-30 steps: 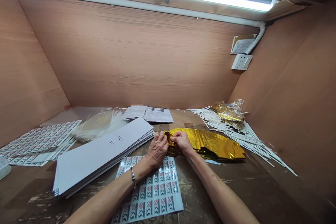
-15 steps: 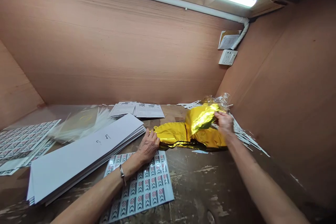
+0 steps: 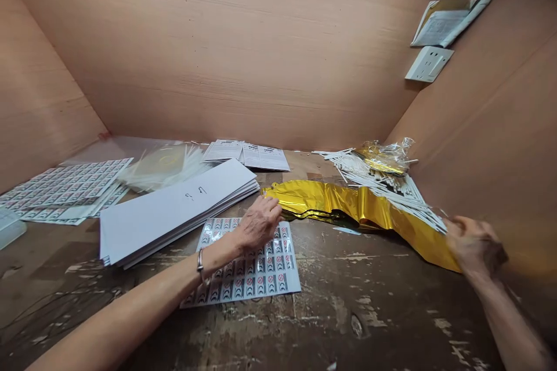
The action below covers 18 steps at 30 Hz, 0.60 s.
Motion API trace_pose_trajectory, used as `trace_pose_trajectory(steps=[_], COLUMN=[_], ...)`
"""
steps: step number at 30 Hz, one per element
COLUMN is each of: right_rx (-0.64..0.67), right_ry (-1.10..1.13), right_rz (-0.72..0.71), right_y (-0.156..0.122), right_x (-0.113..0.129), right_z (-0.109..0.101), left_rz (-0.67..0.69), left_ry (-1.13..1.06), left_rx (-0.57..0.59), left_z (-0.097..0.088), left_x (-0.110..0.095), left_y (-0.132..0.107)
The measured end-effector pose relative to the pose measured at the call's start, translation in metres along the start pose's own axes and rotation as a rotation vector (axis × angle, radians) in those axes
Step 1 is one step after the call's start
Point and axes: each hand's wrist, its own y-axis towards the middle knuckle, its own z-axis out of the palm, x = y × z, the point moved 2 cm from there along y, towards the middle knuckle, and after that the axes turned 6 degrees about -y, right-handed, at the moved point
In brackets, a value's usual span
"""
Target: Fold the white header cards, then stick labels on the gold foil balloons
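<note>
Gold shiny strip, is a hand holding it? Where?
Yes. The right hand holds the gold foil strip at its right end. The left hand grips nothing visible.

Bare left forearm [image 3: 122, 319], thin silver bangle [image 3: 201, 266] at wrist; bare right forearm [image 3: 513, 324]

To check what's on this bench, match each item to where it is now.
Items:
1. bracelet
2. gold foil strip
3. white sticks
4. sticker sheet

Places:
A. under the left hand
B. around the left wrist
C. piled behind the gold foil strip
D. running out to the right hand

Pairs: 1-B, 2-D, 3-C, 4-A
</note>
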Motion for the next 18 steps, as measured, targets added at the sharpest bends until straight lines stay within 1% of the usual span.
trace_pose_trajectory(steps=[1, 2, 3, 4, 6, 7, 9, 10, 12, 15, 18], right_rx=[0.040, 0.098, 0.152, 0.242, 0.426, 0.488, 0.578, 0.607, 0.649, 0.690, 0.726], right_ry=[-0.027, 0.025, 0.124, 0.214, 0.326, 0.355, 0.356, 0.343, 0.310, 0.289, 0.292], right_rz=[-0.116, -0.267, -0.387, -0.501, -0.680, -0.757, -0.885, -0.940, -1.029, -1.112, -1.154], right_y=[-0.004, -0.009, -0.017, -0.026, -0.049, -0.061, -0.083, -0.092, -0.103, -0.108, -0.105], right_x=[0.024, 0.053, 0.084, 0.117, 0.177, 0.203, 0.240, 0.252, 0.265, 0.270, 0.269], right_z=[0.002, 0.003, 0.003, 0.003, 0.004, 0.005, 0.009, 0.012, 0.018, 0.025, 0.027], left_rz=[0.022, 0.038, 0.046, 0.047, 0.043, 0.038, 0.022, 0.012, -0.007, -0.025, -0.023], left_ry=[-0.044, -0.076, -0.094, -0.101, -0.100, -0.100, -0.102, -0.102, -0.098, -0.086, -0.078], left_rx=[0.020, 0.044, 0.067, 0.090, 0.141, 0.164, 0.200, 0.211, 0.221, 0.223, 0.232], left_z=[-0.001, -0.001, 0.000, 0.001, 0.007, 0.010, 0.014, 0.016, 0.018, 0.019, 0.019], left_x=[-0.005, -0.008, -0.011, -0.012, -0.012, -0.011, -0.009, -0.009, -0.008, -0.009, -0.009], left_y=[-0.007, -0.014, -0.021, -0.028, -0.038, -0.042, -0.047, -0.048, -0.049, -0.049, -0.049])
